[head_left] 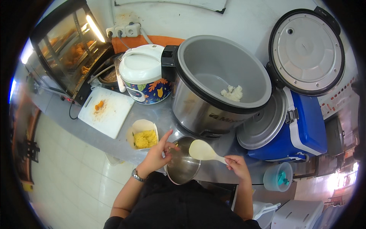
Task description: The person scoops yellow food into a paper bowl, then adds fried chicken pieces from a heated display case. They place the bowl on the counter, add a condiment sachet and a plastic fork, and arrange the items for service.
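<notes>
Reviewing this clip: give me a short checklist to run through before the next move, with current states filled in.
1. Right hand grips the paddle by its handle: ok.
2. Left hand has a firm hold on the metal bowl: cannot tell.
3. Lid of the steel cooker is open: ok.
4. White rice shows in the cooker: ok, a small clump.
5. Yellow rice sits inside the pale container: ok.
6. Bowl's inside fully visible: not ok, paddle and left hand cover part.

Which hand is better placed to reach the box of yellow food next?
Probably the left hand: it is close beside the box, with no tool in view, though its fingers are at the bowl. The right hand grips the paddle, farther from the box.
</notes>
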`<act>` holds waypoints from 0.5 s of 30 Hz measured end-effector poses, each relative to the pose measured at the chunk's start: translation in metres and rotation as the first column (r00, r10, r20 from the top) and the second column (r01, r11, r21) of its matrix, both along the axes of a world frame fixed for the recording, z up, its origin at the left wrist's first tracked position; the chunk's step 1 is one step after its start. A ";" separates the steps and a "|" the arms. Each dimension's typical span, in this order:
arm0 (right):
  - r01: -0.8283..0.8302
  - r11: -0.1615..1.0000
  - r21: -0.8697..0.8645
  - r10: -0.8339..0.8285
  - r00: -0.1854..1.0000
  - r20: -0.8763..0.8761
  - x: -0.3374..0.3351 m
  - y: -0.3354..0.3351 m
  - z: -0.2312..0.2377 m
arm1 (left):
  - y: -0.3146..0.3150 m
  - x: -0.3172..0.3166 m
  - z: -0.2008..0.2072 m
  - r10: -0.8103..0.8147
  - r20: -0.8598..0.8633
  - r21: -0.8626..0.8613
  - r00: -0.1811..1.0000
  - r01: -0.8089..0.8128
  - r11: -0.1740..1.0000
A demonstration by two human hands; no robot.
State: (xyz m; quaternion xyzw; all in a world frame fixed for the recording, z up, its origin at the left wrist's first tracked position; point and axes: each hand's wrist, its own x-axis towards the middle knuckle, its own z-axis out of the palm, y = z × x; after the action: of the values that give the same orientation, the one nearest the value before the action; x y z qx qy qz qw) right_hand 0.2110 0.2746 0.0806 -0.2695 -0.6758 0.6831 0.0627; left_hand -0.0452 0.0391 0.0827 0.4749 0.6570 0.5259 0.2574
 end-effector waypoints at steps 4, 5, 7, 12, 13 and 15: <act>0.161 0.985 -0.058 -0.166 0.981 -0.100 -0.003 -0.009 0.006 | -0.004 0.003 0.008 -0.025 -0.108 -0.108 0.994 0.013 0.994; 0.152 0.988 -0.036 -0.155 0.981 -0.115 -0.006 -0.014 0.008 | -0.004 0.003 0.010 -0.035 -0.140 -0.117 0.990 0.019 0.993; 0.116 0.993 0.006 -0.114 0.987 -0.113 -0.011 -0.026 0.013 | -0.003 0.003 0.014 -0.056 -0.165 -0.145 0.985 0.032 0.989; 0.050 0.993 0.103 -0.044 0.997 -0.060 -0.023 -0.049 0.018 | -0.004 0.006 0.016 -0.048 -0.178 -0.120 0.983 0.026 0.992; 0.053 0.987 0.150 -0.049 0.998 -0.035 -0.024 -0.050 0.018 | -0.004 0.006 0.015 -0.046 -0.165 -0.117 0.985 0.026 0.993; 0.064 0.973 0.224 -0.069 0.998 0.015 -0.026 -0.051 0.017 | -0.006 0.006 0.012 -0.037 -0.134 -0.105 0.990 0.023 0.994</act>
State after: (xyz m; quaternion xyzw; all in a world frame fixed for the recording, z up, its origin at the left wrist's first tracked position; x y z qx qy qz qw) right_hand 0.1852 0.2239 0.0980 -0.2909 -0.7395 0.5974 0.1078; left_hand -0.0396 0.0335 0.0949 0.5055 0.6920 0.4538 0.2442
